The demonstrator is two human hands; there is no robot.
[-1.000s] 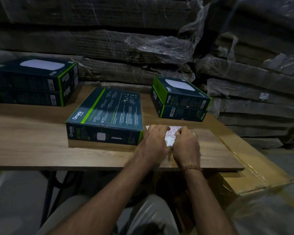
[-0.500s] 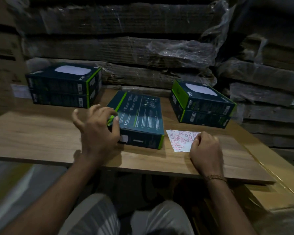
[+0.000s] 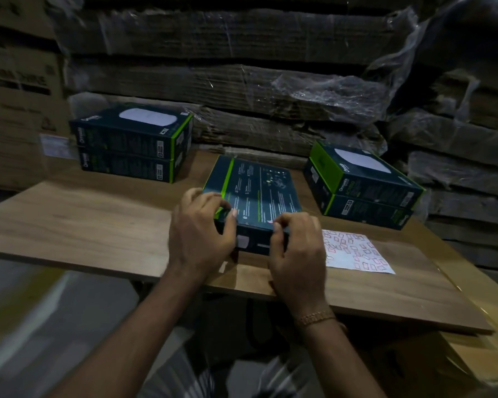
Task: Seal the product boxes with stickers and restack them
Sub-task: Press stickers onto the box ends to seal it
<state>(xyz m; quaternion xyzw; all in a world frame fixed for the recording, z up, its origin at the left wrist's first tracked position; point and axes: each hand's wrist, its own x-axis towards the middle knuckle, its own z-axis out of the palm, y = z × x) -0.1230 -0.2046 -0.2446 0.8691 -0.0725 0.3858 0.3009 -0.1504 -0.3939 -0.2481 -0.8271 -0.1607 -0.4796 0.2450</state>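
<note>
A dark product box with a green stripe [image 3: 259, 191] lies flat in the middle of the wooden table [image 3: 84, 225], its printed back facing up. My left hand [image 3: 202, 239] grips its near left corner, fingers on top and thumb on the front face. My right hand [image 3: 299, 254] is at the box's near edge with curled fingers, pinching a small red sticker [image 3: 270, 222] against that edge. The white sticker sheet [image 3: 357, 251] lies flat on the table just right of my right hand.
Two stacked boxes [image 3: 133, 142] stand at the table's back left, and another stack of two [image 3: 362, 185] at the back right. Wrapped bundles of flat cardboard [image 3: 242, 81] form a wall behind and to the right. A cardboard carton [image 3: 472, 354] sits below the table's right end.
My left hand went from the sticker sheet to the centre box and took hold of its corner. My right hand left the sheet and moved left to the box's near edge.
</note>
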